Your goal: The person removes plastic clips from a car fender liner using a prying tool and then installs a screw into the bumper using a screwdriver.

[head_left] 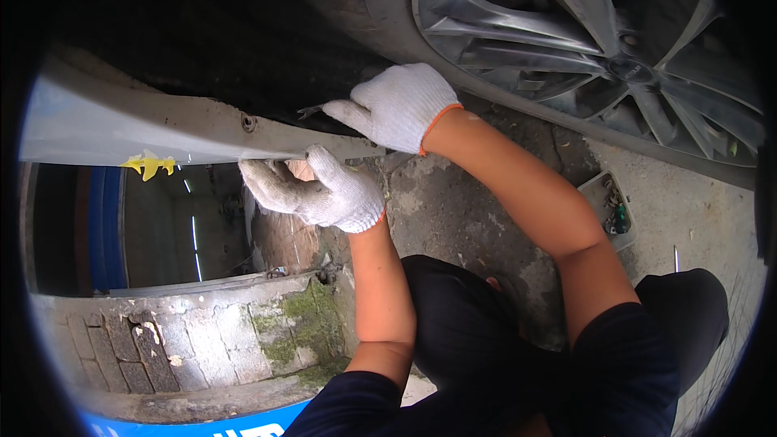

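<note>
Both my hands wear white knit gloves. My left hand (316, 188) grips the lower edge of a long pale car body panel (146, 125) near its right end, fingers curled under it. My right hand (401, 105) sits just above and to the right, pinching a small dark metal tool or fastener (310, 111) against the panel's end, by the dark wheel arch. A round screw or clip (248, 122) shows in the panel left of my hands. A yellow scrap (150, 164) hangs off the panel's lower edge.
A car wheel with a grey alloy rim (583, 40) fills the upper right. A small clear tray of parts (611, 210) lies on the concrete floor at right. A mossy brick ledge (202, 332) borders a pit at lower left. My knees are at the bottom.
</note>
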